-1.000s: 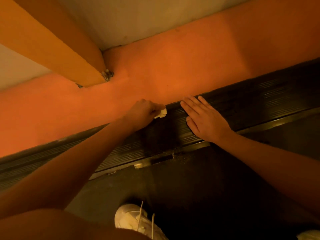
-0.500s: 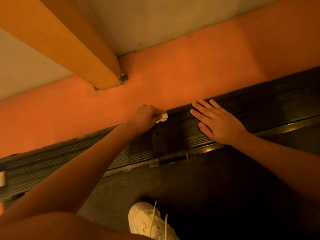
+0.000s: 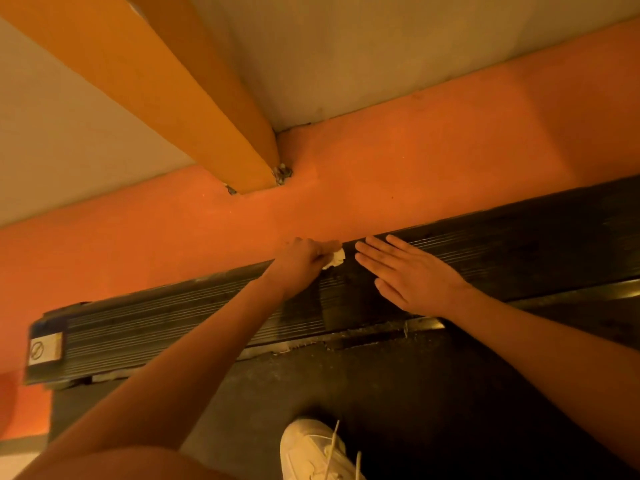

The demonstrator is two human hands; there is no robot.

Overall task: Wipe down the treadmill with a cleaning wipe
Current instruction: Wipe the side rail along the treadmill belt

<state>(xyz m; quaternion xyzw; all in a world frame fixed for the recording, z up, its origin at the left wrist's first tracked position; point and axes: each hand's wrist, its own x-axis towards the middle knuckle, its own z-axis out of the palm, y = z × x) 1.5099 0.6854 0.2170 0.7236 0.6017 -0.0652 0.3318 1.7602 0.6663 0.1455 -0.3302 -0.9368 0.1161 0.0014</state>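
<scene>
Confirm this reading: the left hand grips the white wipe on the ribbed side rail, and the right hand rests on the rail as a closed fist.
Not a fist. The head view shows the right hand lying flat on the side rail, fingers straight. The left hand does grip the white wipe there.

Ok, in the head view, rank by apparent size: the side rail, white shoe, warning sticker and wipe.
side rail
white shoe, cropped
warning sticker and wipe: alike; left hand hides part of the wipe
</scene>
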